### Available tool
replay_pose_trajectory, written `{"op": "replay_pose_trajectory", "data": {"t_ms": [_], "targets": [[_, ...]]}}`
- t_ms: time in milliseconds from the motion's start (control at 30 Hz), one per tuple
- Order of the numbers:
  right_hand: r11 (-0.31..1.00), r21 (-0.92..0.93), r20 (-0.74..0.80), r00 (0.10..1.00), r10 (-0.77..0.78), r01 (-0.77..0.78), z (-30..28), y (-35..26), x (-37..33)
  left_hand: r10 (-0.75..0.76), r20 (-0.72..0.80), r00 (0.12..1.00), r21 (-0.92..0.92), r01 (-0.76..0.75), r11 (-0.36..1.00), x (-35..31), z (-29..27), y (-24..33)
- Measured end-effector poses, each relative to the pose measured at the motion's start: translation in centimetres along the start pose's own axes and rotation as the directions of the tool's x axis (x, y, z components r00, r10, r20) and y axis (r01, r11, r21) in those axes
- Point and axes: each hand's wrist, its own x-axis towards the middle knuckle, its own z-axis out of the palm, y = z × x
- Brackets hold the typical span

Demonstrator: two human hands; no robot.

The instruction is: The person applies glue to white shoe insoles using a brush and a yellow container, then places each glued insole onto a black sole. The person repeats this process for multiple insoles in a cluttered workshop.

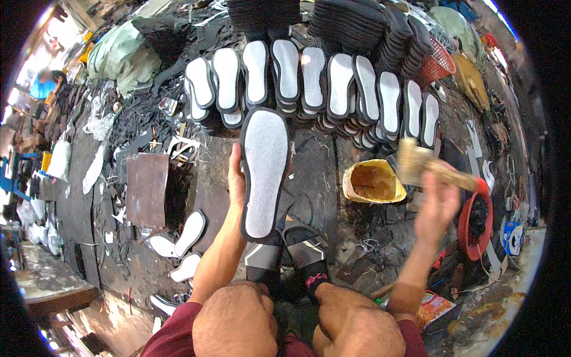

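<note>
My left hand (237,181) grips a shoe sole (264,172) by its left edge, holding it upright in front of me. The sole has a pale grey-white face and a black rim; most of my fingers are hidden behind it. To the right, my right hand (439,205) is closed around the handle of a wide brush (414,162), somewhat smeared by motion. The bristle end points left, above and beside a yellow-rimmed tub (351,191) with amber, glue-like stuff inside. Brush and sole are apart.
An arc of stacked white-faced soles (285,70) lies ahead, with tall black stacks (348,24) behind. A brown board (147,190) and loose white soles (190,233) lie left. At right are a red ring-shaped basin (489,223) and a red basket (437,62). Scraps litter the floor.
</note>
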Motion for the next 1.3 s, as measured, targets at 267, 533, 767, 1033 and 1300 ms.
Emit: {"op": "replay_pose_trajectory", "data": {"t_ms": [267,533,767,1033,1300], "targets": [[0.944,0.158,0.581,0.746,-0.325,0.289,14.9,0.6,-3.4,-0.347,0.018,0.938,-0.223,0.342,0.913,1.3,2.4,-1.4],[0.904,0.183,0.56,0.714,-0.419,0.386,16.5,2.9,-3.8,-0.002,-0.007,1.0,0.026,0.002,1.0,4.4,-0.8,-1.2],[0.817,0.304,0.748,0.409,-0.523,0.489,13.9,2.0,-8.7,0.212,-0.148,0.966,-0.127,-0.231,0.965,3.6,-0.8,0.1],[0.93,0.251,0.75,0.555,-0.361,0.267,14.5,0.9,-9.9,0.24,0.082,0.967,-0.143,-0.227,0.963,2.9,-1.3,2.3],[0.787,0.146,0.453,0.667,-0.592,0.6,18.9,2.3,-0.9,0.17,0.25,0.953,-0.188,-0.124,0.974,-0.1,0.7,-3.1]]}}
